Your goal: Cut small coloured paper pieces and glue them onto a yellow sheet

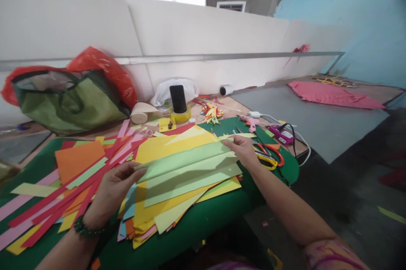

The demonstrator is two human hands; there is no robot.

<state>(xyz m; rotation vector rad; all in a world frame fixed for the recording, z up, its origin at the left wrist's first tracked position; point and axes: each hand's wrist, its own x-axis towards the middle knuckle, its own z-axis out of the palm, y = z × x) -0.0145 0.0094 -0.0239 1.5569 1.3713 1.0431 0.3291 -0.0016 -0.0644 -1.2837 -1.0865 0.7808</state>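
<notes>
Light-green, long, narrow paper piece point(185, 159) sits above the middle of the paper stack, slightly tilted, right end farther from the person. Left hand point(116, 185) has its grip closed on the left end, thumb against fingers; right hand point(244, 149) pinches the right end the same way. Just below it, a pale-green flat paper sheet point(193, 181); can't tell whether the two are joined by a fold or separate. Under that, a yellow, large-sheet paper stack point(171, 145) with blue, orange and pink edges poking out, uneven, on a green-covered bench point(222, 215).

Left of the stack: red, pink and yellow long paper strips point(95, 177), crisscrossed, plus an orange rectangular paper sheet point(79, 158). By the right forearm: yellow-handled metal scissors point(269, 163) and red-handled scissors point(281, 156). Beyond: pink plastic glue gun point(252, 123), purple plastic power strip point(282, 135), and a black rectangular phone point(178, 99) upright at a yellow round tape roll point(180, 115).

Risks: uneven pull between the two hands could skew or crease the thin paper; the loose stack could slide if pressed; a right-elbow or forearm swing could knock the scissors; a sleeve or wrist could snag the nearby cord.
</notes>
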